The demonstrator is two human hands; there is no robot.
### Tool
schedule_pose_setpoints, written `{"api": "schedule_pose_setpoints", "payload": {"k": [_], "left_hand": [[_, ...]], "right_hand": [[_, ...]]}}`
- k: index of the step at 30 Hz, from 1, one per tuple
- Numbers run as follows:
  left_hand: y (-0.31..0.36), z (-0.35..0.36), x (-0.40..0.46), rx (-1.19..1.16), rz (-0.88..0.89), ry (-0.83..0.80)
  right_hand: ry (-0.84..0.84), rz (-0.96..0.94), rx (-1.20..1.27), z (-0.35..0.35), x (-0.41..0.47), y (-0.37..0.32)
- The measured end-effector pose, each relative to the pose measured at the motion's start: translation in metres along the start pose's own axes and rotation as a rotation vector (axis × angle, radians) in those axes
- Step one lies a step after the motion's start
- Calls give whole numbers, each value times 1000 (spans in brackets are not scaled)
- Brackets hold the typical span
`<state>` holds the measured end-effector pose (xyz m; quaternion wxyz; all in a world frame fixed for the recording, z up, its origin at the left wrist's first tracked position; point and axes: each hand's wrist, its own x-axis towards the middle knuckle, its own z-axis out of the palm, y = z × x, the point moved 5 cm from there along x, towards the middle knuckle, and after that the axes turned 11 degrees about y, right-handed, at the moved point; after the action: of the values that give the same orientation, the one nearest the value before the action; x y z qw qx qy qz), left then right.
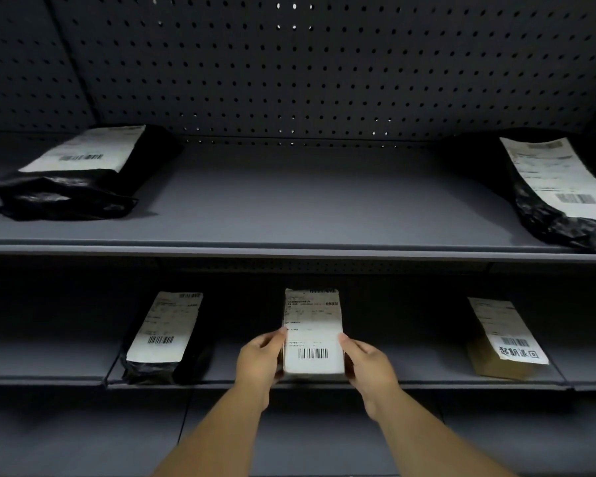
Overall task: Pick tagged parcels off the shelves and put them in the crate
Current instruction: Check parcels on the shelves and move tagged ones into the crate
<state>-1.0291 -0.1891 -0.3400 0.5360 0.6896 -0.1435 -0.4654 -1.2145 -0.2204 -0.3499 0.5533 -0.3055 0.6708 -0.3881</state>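
Observation:
A small parcel with a white barcode label (313, 333) lies at the front middle of the lower shelf (410, 363). My left hand (260, 359) grips its left side and my right hand (370, 364) grips its right side. On the same shelf a black bagged parcel (162, 339) lies to the left. A brown box with a handwritten tag (506, 342) lies to the right. No crate is in view.
The upper shelf (289, 208) carries a black bagged parcel at the far left (80, 173) and another at the far right (558, 187). A dark pegboard (289, 70) forms the back wall. A further shelf edge (83, 438) lies below my arms.

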Motion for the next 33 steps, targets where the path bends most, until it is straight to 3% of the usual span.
{"api": "schedule_pose_setpoints", "payload": {"k": [33], "left_hand": [[-29, 9, 56, 68, -145, 40]], "right_hand": [[39, 130, -72, 29, 48, 27]]}}
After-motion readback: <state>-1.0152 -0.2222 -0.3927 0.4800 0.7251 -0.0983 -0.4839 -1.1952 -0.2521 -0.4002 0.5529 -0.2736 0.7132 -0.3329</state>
